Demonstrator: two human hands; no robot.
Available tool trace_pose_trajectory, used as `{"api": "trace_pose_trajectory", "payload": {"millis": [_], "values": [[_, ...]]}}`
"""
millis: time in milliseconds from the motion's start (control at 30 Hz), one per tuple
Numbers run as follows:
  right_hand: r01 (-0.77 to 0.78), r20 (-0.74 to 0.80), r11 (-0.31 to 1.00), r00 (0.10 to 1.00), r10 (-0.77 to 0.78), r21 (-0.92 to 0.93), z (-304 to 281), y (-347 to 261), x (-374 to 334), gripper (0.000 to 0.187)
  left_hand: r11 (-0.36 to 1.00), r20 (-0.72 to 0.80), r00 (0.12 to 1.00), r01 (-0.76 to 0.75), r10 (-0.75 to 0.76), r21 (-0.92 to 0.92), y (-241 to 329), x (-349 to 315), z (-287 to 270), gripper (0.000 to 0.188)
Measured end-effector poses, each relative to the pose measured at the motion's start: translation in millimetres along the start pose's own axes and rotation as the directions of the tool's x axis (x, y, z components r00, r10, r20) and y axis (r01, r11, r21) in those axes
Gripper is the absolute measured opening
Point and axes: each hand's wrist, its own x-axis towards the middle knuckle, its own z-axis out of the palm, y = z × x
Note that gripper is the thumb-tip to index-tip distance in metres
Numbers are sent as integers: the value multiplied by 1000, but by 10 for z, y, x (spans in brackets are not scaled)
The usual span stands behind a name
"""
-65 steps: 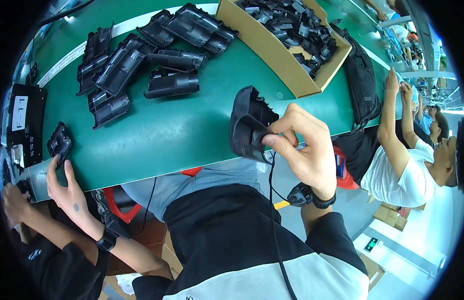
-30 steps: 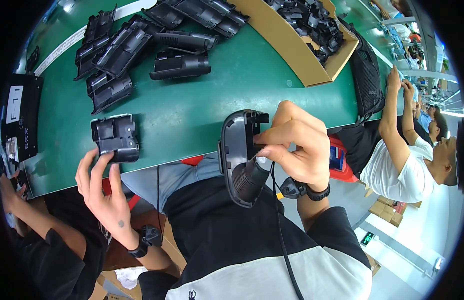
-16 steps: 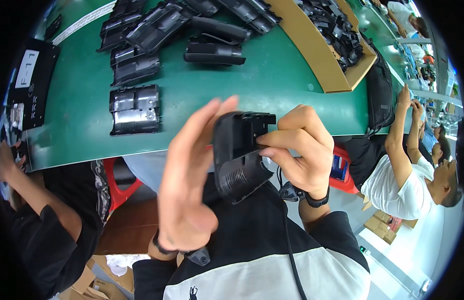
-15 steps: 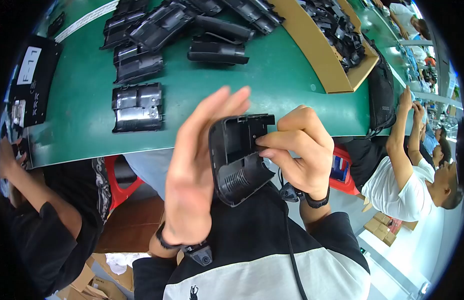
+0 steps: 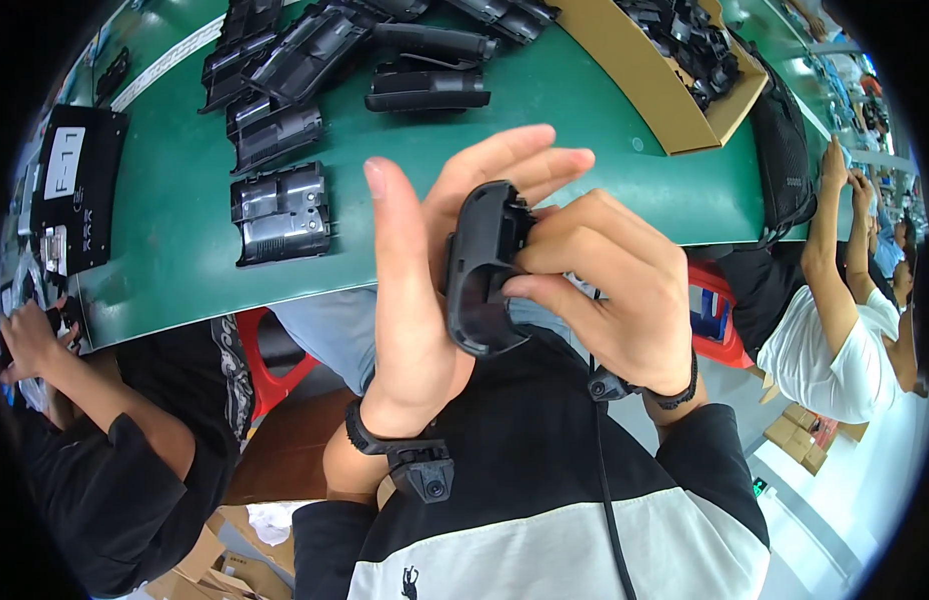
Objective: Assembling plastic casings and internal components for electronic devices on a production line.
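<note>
A black plastic shell, hollow with ribs inside, is held up above the table's near edge, its rounded end tilted towards me. My right hand pinches its open right side between thumb and fingers. Along the shell's left side is my left hand, thumb raised and fingers stretched out behind the shell. The palm seems to touch the shell, though the contact is hidden. On the green table a separate black half-shell lies hollow side up, left of my hands.
More black shells are heaped at the far left, with another pair beside them. A cardboard box of small black parts stands far right, next to a black bag. A black box-shaped device sits left. People work on both sides.
The shell has turned so its outer rounded side shows more, and it has moved slightly right. My left thumb has spread away from the fingers. My right hand keeps its pinch.
</note>
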Motion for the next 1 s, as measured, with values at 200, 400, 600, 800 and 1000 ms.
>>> {"api": "trace_pose_trajectory", "payload": {"millis": [200,400,600,800,1000], "values": [[1,53,995,999,-7,95,66,-47,-27,24,994,118,989,-80,89,-77,-62,43,-182,108],[6,53,975,998,-18,221,111,-60,-50,23,962,198,969,-96,149,-255,-73,-19,-229,116],[-11,117,957,993,-24,291,125,-70,-54,22,996,87,992,-93,92,2,32,-129,-108,114],[12,156,943,985,-68,332,145,-106,-3,21,968,189,957,-192,221,-160,-36,-175,-210,108],[36,173,940,980,-100,338,209,-106,-7,22,966,186,951,-230,248,-114,-49,-208,-260,104]]}}
